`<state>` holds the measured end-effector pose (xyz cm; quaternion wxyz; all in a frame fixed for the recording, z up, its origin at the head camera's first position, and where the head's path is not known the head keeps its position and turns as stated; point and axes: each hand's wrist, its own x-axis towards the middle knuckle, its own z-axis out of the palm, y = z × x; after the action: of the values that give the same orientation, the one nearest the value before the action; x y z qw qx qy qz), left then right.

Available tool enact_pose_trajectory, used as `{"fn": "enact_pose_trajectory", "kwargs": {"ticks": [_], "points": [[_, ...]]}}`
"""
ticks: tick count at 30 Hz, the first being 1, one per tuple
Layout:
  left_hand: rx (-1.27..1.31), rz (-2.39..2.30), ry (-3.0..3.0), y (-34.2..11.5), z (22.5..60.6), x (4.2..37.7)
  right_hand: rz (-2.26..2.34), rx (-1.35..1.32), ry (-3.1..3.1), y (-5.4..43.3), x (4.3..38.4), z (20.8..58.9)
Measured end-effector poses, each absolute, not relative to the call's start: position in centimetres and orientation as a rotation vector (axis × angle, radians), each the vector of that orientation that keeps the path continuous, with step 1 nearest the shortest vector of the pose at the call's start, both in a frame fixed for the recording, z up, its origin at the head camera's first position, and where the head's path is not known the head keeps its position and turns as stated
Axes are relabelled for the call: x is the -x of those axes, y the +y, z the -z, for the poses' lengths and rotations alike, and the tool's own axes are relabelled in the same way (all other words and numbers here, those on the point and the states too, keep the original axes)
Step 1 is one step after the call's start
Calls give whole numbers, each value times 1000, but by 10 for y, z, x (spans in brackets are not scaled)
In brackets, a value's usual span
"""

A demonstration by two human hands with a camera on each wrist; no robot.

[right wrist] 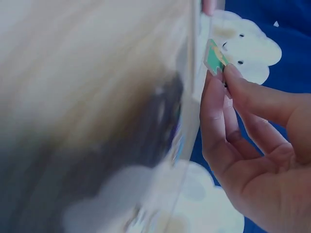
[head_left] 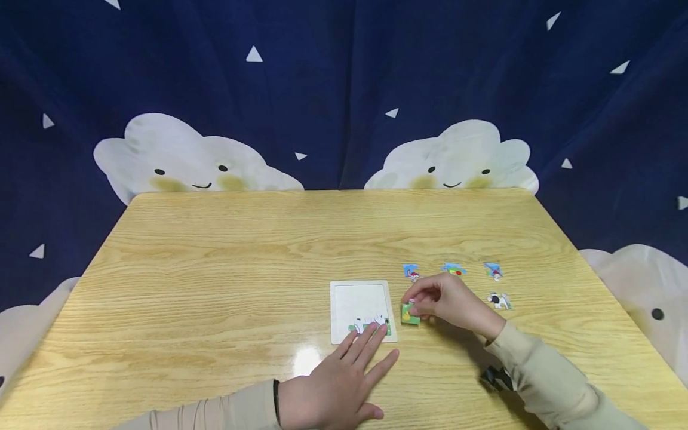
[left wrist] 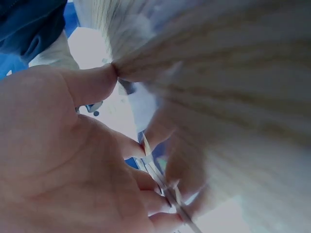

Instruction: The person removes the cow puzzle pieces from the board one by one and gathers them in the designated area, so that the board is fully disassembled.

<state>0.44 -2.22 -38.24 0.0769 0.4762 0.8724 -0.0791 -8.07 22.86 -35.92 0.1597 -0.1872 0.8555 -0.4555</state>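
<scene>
A white puzzle frame [head_left: 357, 298] lies on the wooden table, with joined puzzle pieces [head_left: 371, 325] of green and white along its near edge. My left hand [head_left: 344, 376] rests with straight fingers on those pieces and the frame's near rim; the left wrist view shows its fingertips at the frame's edge. Just right of the frame, my right hand [head_left: 446, 303] pinches a green puzzle piece [head_left: 410, 315] with a yellow patch between thumb and fingertips. In the right wrist view this piece [right wrist: 214, 59] is tilted, gripped at one corner.
Loose puzzle pieces lie beyond and beside the right hand: a blue one [head_left: 411, 271], one with red and yellow [head_left: 454, 269], another blue one [head_left: 493, 270] and a black-and-white one [head_left: 500, 300]. A dark blue curtain [head_left: 322, 77] with clouds hangs behind the table [head_left: 215, 269].
</scene>
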Motion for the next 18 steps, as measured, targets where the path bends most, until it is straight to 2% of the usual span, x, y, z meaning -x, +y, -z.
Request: {"fn": "enact_pose_trajectory", "kwargs": {"ticks": [7,18], "points": [[-1425,204,2615,-23,383,-5,1192,428,2535,249,69,370],[-1431,168,2612,-24,381,-5,993,593,2810,245,57,372]]}}
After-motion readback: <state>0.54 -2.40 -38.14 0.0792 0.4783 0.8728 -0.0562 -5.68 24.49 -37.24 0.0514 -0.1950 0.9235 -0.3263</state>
